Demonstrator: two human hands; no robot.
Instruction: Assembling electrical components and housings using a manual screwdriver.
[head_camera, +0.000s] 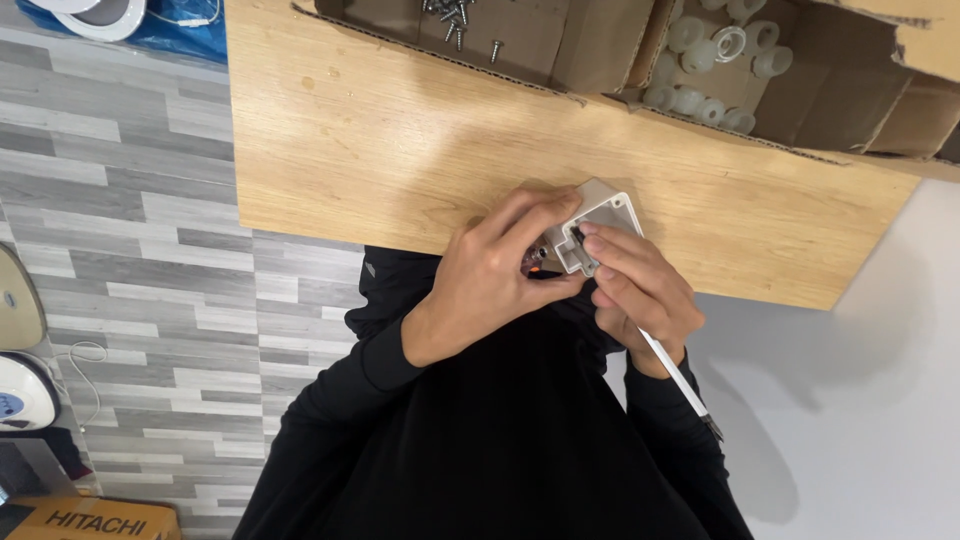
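Head view looks straight down on a person in black sleeves working at the near edge of a wooden table. Both hands meet right over that edge, so the small white plastic box they hold sits half over the wood and half over the lap. Left hand wraps the box from the side, fingers curled and pressed together across its top, thumb tucked under. Right hand comes in from the other side, fingertips pinching a small dark metal bit at the box's open face. A thin white cable trails from under that hand down past the sleeve.

Room-wise, the stretch of table between the box and the far side is bare wood, plenty of space to slide things. Along the far edge sit two open cardboard boxes: one with loose screws, straight beyond the white box, and next to it one with white plastic rings. Left of the table edge is grey plank floor, with a couple of white appliances well off by the frame edge.
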